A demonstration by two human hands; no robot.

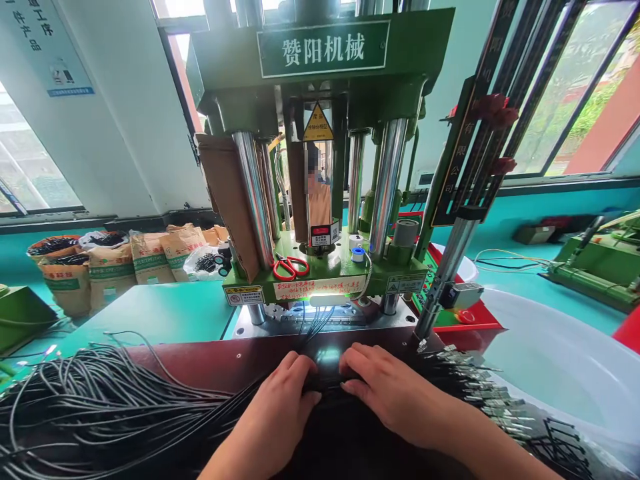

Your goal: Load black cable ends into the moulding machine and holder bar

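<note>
My left hand (283, 403) and my right hand (387, 390) rest side by side on a bundle of black cables (115, 407) at the front of a green vertical moulding press (320, 173). The fingers of both hands curl down over the cables, pressing them near the dark red front plate (210, 360). Several cables run from under my hands into the lit mould opening (320, 313). To the right the cable ends carry metal plug connectors (495, 400).
Red-handled scissors (291, 267) and a small solder spool (357, 254) lie on the press base. A white basin (565, 360) stands at the right. Sacks of granules (110, 267) line the left wall. A dark post (450, 267) rises at the right of the press.
</note>
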